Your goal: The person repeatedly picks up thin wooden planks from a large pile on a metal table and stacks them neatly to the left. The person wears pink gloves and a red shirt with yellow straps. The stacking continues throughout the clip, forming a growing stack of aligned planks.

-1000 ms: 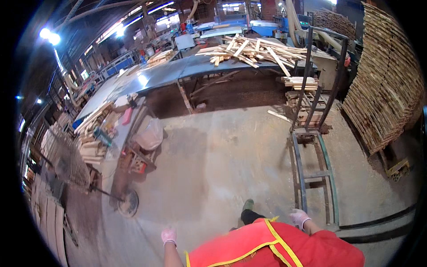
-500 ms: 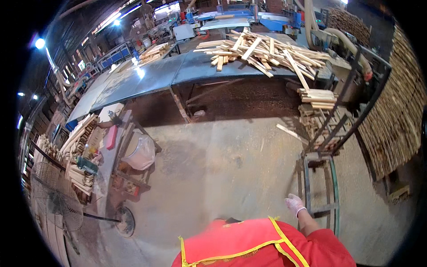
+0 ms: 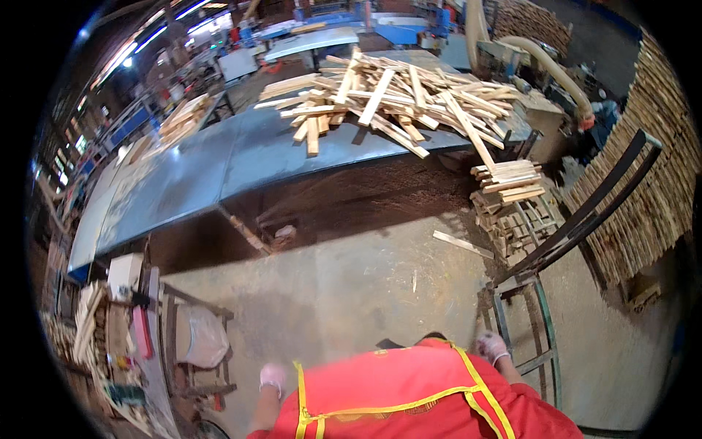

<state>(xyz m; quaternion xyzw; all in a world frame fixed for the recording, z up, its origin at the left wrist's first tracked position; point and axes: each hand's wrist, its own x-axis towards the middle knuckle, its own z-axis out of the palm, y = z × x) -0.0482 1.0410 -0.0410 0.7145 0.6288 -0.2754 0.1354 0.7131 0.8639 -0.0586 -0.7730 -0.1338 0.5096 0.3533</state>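
Observation:
My left hand [image 3: 273,377], in a pale pinkish glove, hangs low at the left side of my red apron [image 3: 395,384] with yellow trim. It is small and blurred; its finger shape is hard to read, and I see nothing held in it. My right hand [image 3: 491,346], gloved the same way, is at the apron's right side with loosely parted fingers and nothing visible in them. Nearest to it is the metal frame of a cart [image 3: 540,360] with dark uprights. Ahead, a heap of loose wooden strips [image 3: 391,99] lies on a long grey-blue metal table [image 3: 256,157].
Stacked strips [image 3: 512,179] stand at the table's right end, a single strip [image 3: 463,244] on the floor before them. A tall wall of stacked wood [image 3: 643,190] rises at right. At left are a bench with a red box [image 3: 142,331] and a bag-lined bucket [image 3: 205,338].
The view has turned and come closer to the table and strip heap. My left hand has come into sight; my right hand stays beside the cart frame.

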